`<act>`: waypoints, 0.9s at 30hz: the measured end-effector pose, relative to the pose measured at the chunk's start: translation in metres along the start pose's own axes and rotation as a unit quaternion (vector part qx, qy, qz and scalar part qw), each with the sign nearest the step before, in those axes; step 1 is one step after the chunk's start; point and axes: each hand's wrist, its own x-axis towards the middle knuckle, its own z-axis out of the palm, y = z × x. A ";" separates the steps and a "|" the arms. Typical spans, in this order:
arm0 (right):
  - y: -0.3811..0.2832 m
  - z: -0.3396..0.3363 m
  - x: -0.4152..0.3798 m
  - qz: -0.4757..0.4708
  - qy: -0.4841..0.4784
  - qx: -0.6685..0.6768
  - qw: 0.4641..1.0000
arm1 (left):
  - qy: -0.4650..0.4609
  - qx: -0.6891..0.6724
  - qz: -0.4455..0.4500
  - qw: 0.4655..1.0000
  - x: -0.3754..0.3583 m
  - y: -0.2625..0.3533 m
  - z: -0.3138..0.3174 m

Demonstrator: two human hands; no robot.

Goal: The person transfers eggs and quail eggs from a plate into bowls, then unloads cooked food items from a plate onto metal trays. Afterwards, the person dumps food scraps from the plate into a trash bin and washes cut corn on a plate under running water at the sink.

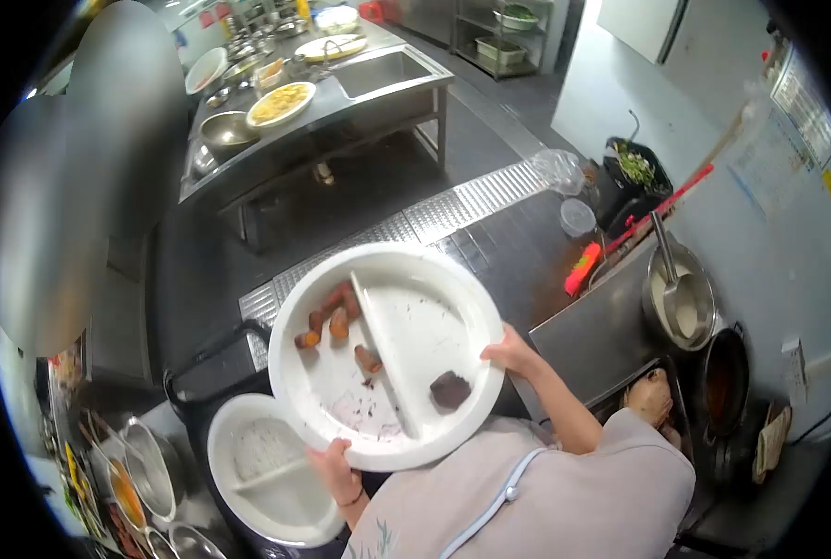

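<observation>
My two hands hold a large round white plate [378, 445] with a raised divider, tilted in front of my chest. My left hand [337, 473] is closed on its lower left rim, and my right hand [512, 352] grips the right rim. Several reddish-brown pieces with orange ends [339, 321], like sweet potato chunks, lie in the left compartment. A dark purple-brown lump [450, 390] sits in the right one, among dark crumbs. Below and left, partly covered by the held plate, is a second white divided plate [248, 498] with small specks in it.
A steel table with a sink [386, 73] stands ahead, bearing an oval dish of yellow food [281, 104] and bowls. At right are a pot with a ladle [681, 303] and a dark pan [721, 382]. Steel bowls [159, 470] stand at lower left. A blurred shape fills the upper left.
</observation>
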 end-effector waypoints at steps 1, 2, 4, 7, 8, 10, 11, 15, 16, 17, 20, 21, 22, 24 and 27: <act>-0.007 -0.004 0.013 -0.003 0.019 0.007 1.000 | -0.017 -0.022 0.001 1.000 0.016 0.015 0.025; -0.012 -0.012 0.021 -0.015 0.042 0.015 0.999 | -0.034 -0.043 -0.005 0.998 0.029 0.021 0.045; -0.017 -0.021 0.023 -0.038 0.087 0.021 0.995 | -0.116 -0.023 -0.014 0.993 0.064 0.029 0.070; -0.026 -0.029 0.019 -0.053 0.160 0.072 0.983 | -0.210 0.005 -0.018 0.977 0.099 0.040 0.111; -0.040 -0.037 0.031 -0.087 0.196 0.077 0.974 | -0.216 0.027 -0.025 0.976 0.116 0.042 0.143; -0.052 -0.056 0.042 -0.089 0.238 0.089 0.963 | -0.236 0.062 -0.037 0.969 0.138 0.042 0.191; -0.060 -0.073 0.051 -0.097 0.256 0.087 0.958 | -0.283 0.085 -0.042 0.954 0.151 0.041 0.224; -0.076 -0.138 0.100 -0.105 0.327 0.101 0.934 | -0.400 0.072 -0.034 0.913 0.194 0.026 0.344; -0.082 -0.150 0.110 -0.141 0.352 0.102 0.920 | -0.401 0.095 -0.049 0.910 0.193 0.031 0.376; -0.089 -0.165 0.123 -0.175 0.375 0.104 0.904 | -0.412 0.100 -0.048 0.904 0.197 0.027 0.411; -0.098 -0.213 0.141 -0.147 0.378 0.155 0.901 | -0.454 0.132 -0.054 0.880 0.211 0.018 0.488; -0.101 -0.229 0.144 -0.136 0.367 0.158 0.907 | -0.457 0.135 -0.060 0.877 0.213 0.014 0.506; -0.112 -0.235 0.148 -0.126 0.402 0.169 0.891 | -0.475 0.137 -0.062 0.867 0.216 0.011 0.530; -0.129 -0.263 0.161 -0.142 0.431 0.184 0.872 | -0.499 0.143 -0.067 0.852 0.213 0.005 0.584; -0.137 -0.313 0.183 -0.150 0.479 0.206 0.840 | -0.536 0.165 -0.081 0.824 0.214 -0.014 0.664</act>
